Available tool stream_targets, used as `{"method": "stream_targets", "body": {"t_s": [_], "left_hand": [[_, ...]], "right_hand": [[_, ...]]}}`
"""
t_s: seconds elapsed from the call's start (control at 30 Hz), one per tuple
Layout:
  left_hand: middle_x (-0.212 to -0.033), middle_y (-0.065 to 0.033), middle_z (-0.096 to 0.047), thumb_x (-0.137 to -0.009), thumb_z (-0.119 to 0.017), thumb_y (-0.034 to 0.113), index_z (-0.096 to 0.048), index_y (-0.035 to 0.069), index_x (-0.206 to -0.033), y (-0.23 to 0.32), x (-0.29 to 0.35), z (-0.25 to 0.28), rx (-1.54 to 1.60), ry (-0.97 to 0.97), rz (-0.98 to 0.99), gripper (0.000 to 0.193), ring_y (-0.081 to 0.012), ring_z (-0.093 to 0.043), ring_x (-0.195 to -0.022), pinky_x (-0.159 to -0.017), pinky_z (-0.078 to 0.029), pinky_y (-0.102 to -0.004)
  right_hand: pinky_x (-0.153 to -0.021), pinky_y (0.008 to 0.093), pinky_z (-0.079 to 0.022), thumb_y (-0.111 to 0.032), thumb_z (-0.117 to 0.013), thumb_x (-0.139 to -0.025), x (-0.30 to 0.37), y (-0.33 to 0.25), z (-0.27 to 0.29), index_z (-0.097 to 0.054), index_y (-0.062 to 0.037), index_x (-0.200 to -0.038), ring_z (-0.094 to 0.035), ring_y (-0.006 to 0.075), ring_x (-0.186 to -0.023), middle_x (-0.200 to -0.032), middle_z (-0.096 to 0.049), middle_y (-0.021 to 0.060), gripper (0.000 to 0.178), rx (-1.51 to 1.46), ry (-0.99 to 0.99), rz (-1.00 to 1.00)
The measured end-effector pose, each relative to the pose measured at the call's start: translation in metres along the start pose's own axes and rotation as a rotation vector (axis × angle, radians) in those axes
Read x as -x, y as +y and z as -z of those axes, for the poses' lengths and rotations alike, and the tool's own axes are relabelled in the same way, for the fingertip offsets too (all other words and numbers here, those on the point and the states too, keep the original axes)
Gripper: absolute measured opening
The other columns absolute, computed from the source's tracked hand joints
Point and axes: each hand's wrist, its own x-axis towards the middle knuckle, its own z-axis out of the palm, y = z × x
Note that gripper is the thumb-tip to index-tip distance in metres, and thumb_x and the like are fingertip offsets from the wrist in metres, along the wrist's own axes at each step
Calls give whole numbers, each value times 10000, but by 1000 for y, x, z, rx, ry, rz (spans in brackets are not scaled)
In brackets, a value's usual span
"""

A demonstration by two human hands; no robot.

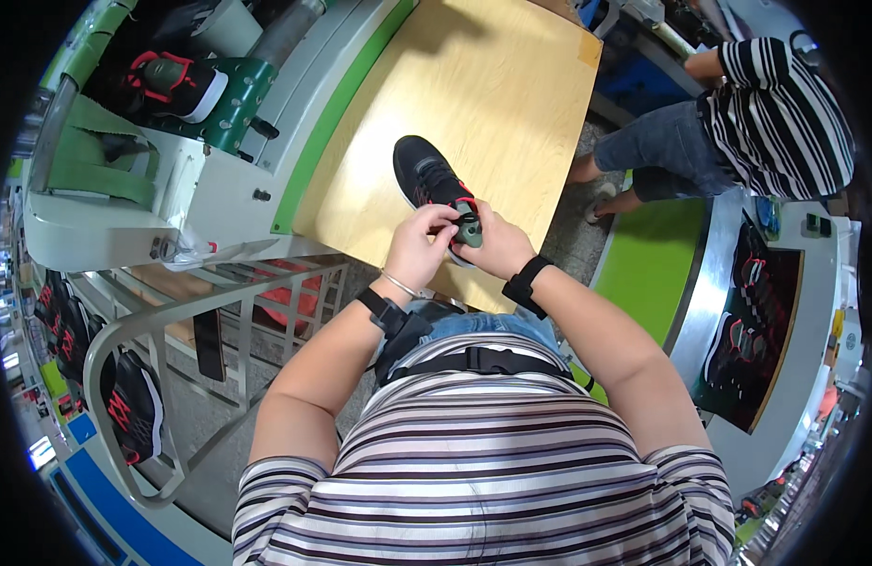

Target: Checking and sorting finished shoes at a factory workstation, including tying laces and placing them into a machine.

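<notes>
A black sneaker (423,168) with red trim and a pale sole lies on the wood-topped table (492,90), toe pointing away and a little left. A dark green shoe last (471,233) shows in its opening, at the end nearest me. My left hand (420,247) is closed, thumb and fingers pinched on the black collar edge. Around the heel end on the other side, my right hand (499,243) is wrapped with its fingers at the collar. What lies right under the fingertips is partly hidden.
Left stands a machine with another sneaker (176,85) on a green belt. Below it, a metal rack (162,316) holds several black-and-red shoes. At right, a person in a striped shirt (775,113) stands by a green-topped conveyor (653,255); more sneakers (733,349) lie there.
</notes>
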Motion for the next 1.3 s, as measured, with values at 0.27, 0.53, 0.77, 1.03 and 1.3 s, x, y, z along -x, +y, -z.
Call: {"method": "stream_targets", "body": {"t_s": [0.27, 0.53, 0.77, 1.03, 1.3], "left_hand": [[-955, -36, -611, -782, -702, 82, -718, 83, -852, 7, -40, 2, -747, 133, -397, 72, -295, -568, -959, -901, -466, -421], [-1275, -228, -429, -670, -857, 265, -456, 93, -1272, -36, -64, 16, -145, 76, 508, 744, -387, -448, -1226, -1088, -404, -421], [-1521, -308, -270, -849, -807, 290, -166, -27, -1553, -30, -11, 22, -154, 400, 188, 1005, -443, -301, -1431, -1193, -272, -468], [-1506, -254, -319, -749, -780, 60, -208, 23, -1559, -40, 4, 12, -315, 508, 193, 992, -398, -375, -1398, -1179, -315, -439], [-1438, -253, -379, -770, -720, 30, -275, 31, -1519, -42, 0, 12, -254, 494, 247, 871, -410, -408, -1356, -1157, -332, -440]], "right_hand": [[-879, 474, -558, -460, -739, -774, 3, -4, -4, -380, -27, -1433, -677, 423, -1021, -1194, -640, 278, 866, -10, 8, -19], [-854, 493, -554, -419, -761, -759, -2, 1, -15, -368, -1, -1415, -666, 467, -980, -1126, -639, 323, 872, -126, 35, 117], [-878, 464, -531, -187, -702, -822, -34, -45, -12, -599, 35, -1157, -650, 456, -992, -1080, -671, 279, 414, -284, -258, 355], [-1183, 555, -253, -383, -733, -849, -116, -82, 17, -437, -83, -1463, -271, 495, -1443, -1595, -277, 244, 744, 165, 452, 356], [-1172, 411, -339, -152, -874, -629, -148, 39, 26, -92, 14, -1589, -376, 337, -1428, -1523, -338, 317, 1250, -788, 206, 6]]}}
